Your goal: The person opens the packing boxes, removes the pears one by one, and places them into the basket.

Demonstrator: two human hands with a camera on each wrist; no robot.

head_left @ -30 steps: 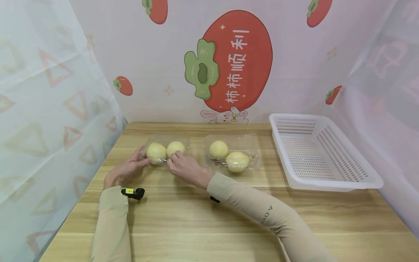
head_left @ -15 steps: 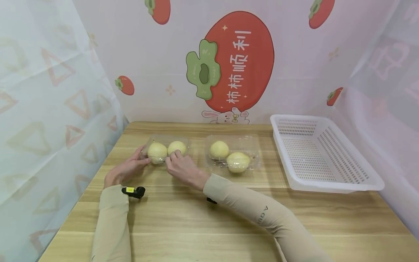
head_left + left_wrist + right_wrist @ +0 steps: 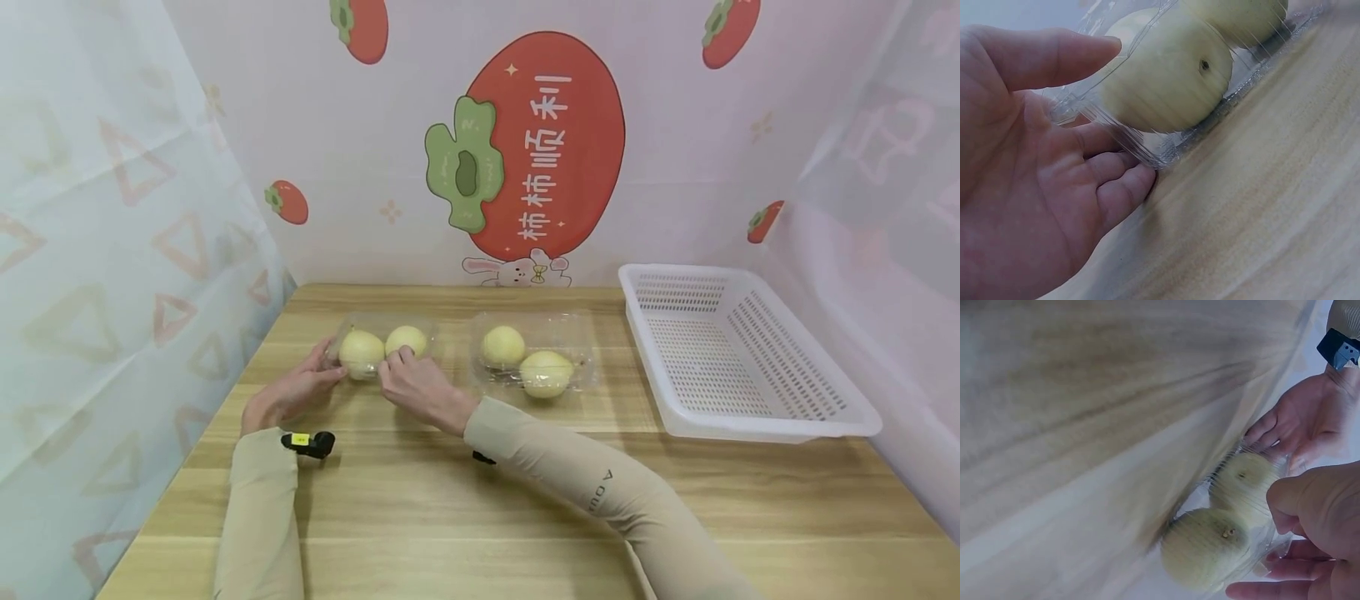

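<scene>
In the head view, a clear plastic clamshell box point(image 3: 387, 320) lies at the back left of the table with two pale yellow pears, a left one point(image 3: 362, 354) and a right one point(image 3: 406, 340). My left hand point(image 3: 298, 387) grips its left end; the left wrist view shows the thumb along the upper corner and the fingers bent against the lower end. At the front edge my right hand point(image 3: 420, 390) pinches the plastic rim between thumb and index finger, its other fingers extended in the right wrist view. Plastic covers the pears point(image 3: 1205, 549) in that view.
A second clear clamshell box point(image 3: 558, 327) stands to the right, holding a rear pear point(image 3: 502, 346) and a front pear point(image 3: 546, 374). Beyond it, a white perforated basket point(image 3: 765, 426) sits at the table's right side. A patterned curtain point(image 3: 345, 208) rises behind the wooden table point(image 3: 420, 517).
My right hand has slid slightly left along the front edge of the box. The left hand and both boxes keep their places, apart from a small shift of the head camera.
</scene>
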